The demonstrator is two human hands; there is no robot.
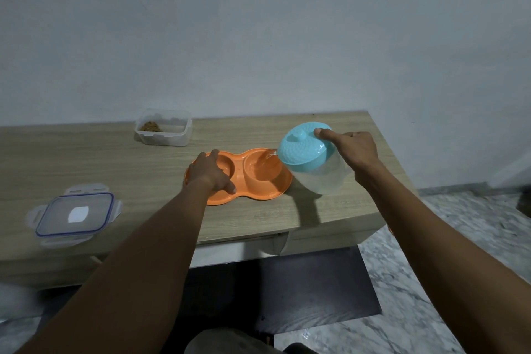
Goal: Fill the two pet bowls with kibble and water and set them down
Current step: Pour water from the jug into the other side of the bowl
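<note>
Orange double pet bowl [260, 192] on worktop [115, 158], left hand [211, 171] spread flat on its left well, right hand [355, 152] gripping tilted jug [314, 162], water streaming into right well.

a wooden table [143, 158] bears an orange double bowl [258, 181], an open kibble container [163, 127] and its lid [75, 214].

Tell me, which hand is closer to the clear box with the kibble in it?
Left. The left hand rests on the orange double bowl, just in front of the kibble box. The right hand is farther off to the right, tipping the blue-lidded jug.
</note>
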